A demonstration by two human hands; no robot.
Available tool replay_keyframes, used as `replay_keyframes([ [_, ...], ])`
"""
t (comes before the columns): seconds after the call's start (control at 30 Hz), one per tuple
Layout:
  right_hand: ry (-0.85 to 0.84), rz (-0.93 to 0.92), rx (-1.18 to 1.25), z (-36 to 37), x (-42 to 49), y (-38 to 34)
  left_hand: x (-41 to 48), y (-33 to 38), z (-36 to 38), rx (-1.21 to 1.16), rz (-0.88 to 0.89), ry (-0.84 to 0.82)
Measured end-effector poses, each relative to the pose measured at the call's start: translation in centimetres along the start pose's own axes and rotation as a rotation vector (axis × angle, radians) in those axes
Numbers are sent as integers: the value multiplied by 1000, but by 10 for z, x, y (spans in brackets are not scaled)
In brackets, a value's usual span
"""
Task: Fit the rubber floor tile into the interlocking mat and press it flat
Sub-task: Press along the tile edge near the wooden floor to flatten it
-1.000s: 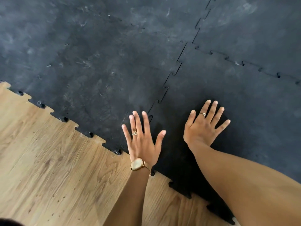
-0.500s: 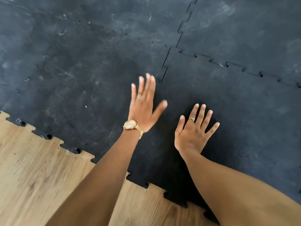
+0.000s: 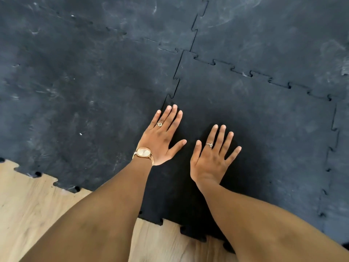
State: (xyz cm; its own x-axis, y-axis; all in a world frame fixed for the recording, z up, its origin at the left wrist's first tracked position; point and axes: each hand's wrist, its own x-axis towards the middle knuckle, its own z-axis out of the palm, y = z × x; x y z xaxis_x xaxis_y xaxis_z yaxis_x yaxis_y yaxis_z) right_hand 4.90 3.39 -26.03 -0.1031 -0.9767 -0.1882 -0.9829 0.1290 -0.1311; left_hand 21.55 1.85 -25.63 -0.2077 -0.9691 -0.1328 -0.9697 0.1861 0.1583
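Note:
The black rubber floor tile (image 3: 264, 133) lies at the near edge of the dark interlocking mat (image 3: 85, 82), its toothed edges meeting neighbours on the left, far and right sides. The left seam (image 3: 176, 80) shows a thin dark gap. My left hand (image 3: 162, 137), with a watch and a ring, rests flat with fingers spread on the tile beside that seam. My right hand (image 3: 213, 156), also ringed, lies flat and spread on the tile's middle. Neither hand holds anything.
Light wooden floor (image 3: 28, 214) shows at the lower left and along the bottom, beyond the mat's jagged puzzle edge (image 3: 56, 183). More dusty, scuffed mat tiles (image 3: 273, 35) stretch away at the top and right.
My left hand moved from the tile's near corner up along the left seam, lifted briefly, and now lies flat again. My right hand stayed flat on the tile. The view shifted forward.

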Motion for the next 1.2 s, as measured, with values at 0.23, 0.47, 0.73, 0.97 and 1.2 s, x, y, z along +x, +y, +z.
replay_keyframes([
  [0.23, -98, 19, -16, -13, 1, -4, 3, 1, -12, -17, -4, -124],
  [0.47, -129, 39, -1, -12, 3, -3, 5, 1, -11, -8, 19, -149],
  [0.73, -131, 19, 0, -13, 5, -3, 7, 1, -10, 16, 46, -137],
  [0.97, -132, -10, 4, -13, 0, 1, 4, 4, -9, 53, 52, -132],
  [1.2, -124, -9, -9, -14, -4, 6, 2, 12, -7, 99, 50, -125],
])
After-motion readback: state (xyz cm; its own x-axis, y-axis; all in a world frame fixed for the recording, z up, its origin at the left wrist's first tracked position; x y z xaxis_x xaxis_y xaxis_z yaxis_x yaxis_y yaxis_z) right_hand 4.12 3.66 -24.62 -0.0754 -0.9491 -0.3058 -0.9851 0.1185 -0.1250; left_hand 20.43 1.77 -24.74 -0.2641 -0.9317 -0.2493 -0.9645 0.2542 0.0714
